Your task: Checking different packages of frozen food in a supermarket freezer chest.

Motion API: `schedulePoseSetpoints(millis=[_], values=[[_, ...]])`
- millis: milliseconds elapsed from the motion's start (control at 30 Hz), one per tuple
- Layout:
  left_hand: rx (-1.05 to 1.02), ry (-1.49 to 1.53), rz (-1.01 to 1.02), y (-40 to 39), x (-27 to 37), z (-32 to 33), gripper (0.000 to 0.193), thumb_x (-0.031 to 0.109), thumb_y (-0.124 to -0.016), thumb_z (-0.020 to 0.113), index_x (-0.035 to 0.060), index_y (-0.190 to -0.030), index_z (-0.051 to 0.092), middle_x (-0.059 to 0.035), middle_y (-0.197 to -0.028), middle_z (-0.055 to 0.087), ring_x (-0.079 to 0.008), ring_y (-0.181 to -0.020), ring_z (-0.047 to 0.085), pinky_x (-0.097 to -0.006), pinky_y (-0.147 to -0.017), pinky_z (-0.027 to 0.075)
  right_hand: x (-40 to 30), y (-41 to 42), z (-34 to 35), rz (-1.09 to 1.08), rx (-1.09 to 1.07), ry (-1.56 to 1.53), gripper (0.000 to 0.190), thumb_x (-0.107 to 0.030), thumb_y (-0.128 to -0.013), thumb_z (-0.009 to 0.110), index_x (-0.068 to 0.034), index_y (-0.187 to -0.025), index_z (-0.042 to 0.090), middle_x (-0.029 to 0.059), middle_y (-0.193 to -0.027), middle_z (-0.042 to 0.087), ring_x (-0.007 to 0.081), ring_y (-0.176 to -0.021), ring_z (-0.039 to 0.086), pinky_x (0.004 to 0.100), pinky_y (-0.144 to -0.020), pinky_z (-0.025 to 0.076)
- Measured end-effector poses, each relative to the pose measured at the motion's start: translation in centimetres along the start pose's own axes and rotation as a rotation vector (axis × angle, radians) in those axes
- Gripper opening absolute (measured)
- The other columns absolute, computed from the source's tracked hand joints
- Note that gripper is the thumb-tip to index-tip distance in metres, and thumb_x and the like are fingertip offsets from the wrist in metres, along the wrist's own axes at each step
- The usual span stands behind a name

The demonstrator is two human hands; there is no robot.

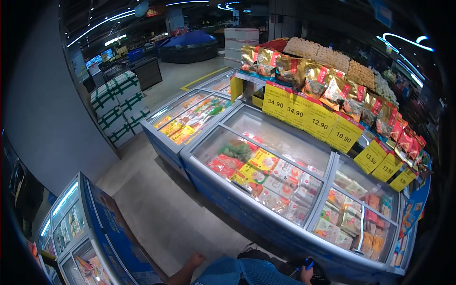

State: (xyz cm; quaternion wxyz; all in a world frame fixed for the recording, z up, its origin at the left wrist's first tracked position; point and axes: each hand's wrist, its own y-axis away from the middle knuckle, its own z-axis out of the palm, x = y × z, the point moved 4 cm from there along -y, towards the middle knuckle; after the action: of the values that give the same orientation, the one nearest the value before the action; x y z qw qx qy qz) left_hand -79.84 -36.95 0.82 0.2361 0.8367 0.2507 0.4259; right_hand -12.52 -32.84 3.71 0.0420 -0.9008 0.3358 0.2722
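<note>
My left hand hangs low beside my blue mesh garment, its fingers curled, with no object visible in it. At the bottom right, my right hand is closed around a blue handle; a dark basket-like item, partly cut off by the frame, is beside it. Before me stands a chest freezer with sliding glass lids, holding packs of frozen food. Gold and red bags line the shelf above it, over yellow price signs.
Another chest freezer adjoins at the far left end. An upright-backed freezer stands at lower left, across the tiled aisle. White foam boxes with green tape are stacked near a grey pillar.
</note>
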Motion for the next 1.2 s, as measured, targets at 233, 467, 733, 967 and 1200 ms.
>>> schedulePoseSetpoints(millis=[233,467,733,967,1200], values=[[-0.019,-0.020,-0.047,-4.9,3.9,-1.5,0.046,0.040,-0.088,0.071,0.0039,-0.117,0.073,-0.0190,-0.120,0.072,-0.0360,-0.112,0.068,-0.0434,-0.099,0.052,-2.0,-1.4,4.9,0.051,-0.163,-0.192,0.041,-0.020,-0.081,0.075,0.006,-0.109,0.063,0.0214,-0.096,0.072,0.0372,-0.092,0.072,0.0483,-0.084,0.055],[0.030,-0.041,0.001,-13.2,10.1,-5.8,0.043,0.036,-0.091,0.071,0.0034,-0.119,0.072,-0.0183,-0.121,0.071,-0.0346,-0.112,0.068,-0.0419,-0.099,0.052,-1.5,-0.2,3.7,0.290,-0.253,-0.008,0.045,-0.026,-0.077,0.078,0.000,-0.113,0.069,0.0226,-0.100,0.074,0.0392,-0.094,0.073,0.0485,-0.086,0.056],[0.129,0.169,0.363,-21.9,30.1,-9.7,0.031,0.025,-0.098,0.068,0.0020,-0.118,0.071,-0.0137,-0.095,0.074,-0.0210,-0.085,0.071,-0.0344,-0.081,0.055,-9.8,2.5,0.8,0.569,-0.243,-0.643,0.019,-0.022,-0.102,0.062,-0.005,-0.094,0.055,0.0056,-0.066,0.055,0.0178,-0.050,0.058,0.0342,-0.045,0.050],[0.278,-0.169,0.545,-25.9,40.3,-13.2,0.024,0.018,-0.091,0.069,0.0049,-0.110,0.070,-0.0154,-0.086,0.070,-0.0320,-0.081,0.070,-0.0422,-0.076,0.056,-15.2,3.1,-0.3,0.409,-0.258,-0.269,0.038,-0.031,-0.100,0.064,0.006,-0.105,0.067,0.0161,-0.084,0.072,0.0264,-0.072,0.071,0.0407,-0.066,0.054],[-0.089,-0.325,0.543,-26.9,43.8,-14.8,0.028,0.022,-0.084,0.077,0.0067,-0.106,0.070,-0.0123,-0.097,0.067,-0.0316,-0.093,0.069,-0.0432,-0.081,0.054,-14.5,7.2,4.0,0.415,-0.223,-0.075,0.039,-0.027,-0.099,0.063,0.005,-0.122,0.067,0.0219,-0.105,0.075,0.0356,-0.101,0.072,0.0444,-0.092,0.052]])
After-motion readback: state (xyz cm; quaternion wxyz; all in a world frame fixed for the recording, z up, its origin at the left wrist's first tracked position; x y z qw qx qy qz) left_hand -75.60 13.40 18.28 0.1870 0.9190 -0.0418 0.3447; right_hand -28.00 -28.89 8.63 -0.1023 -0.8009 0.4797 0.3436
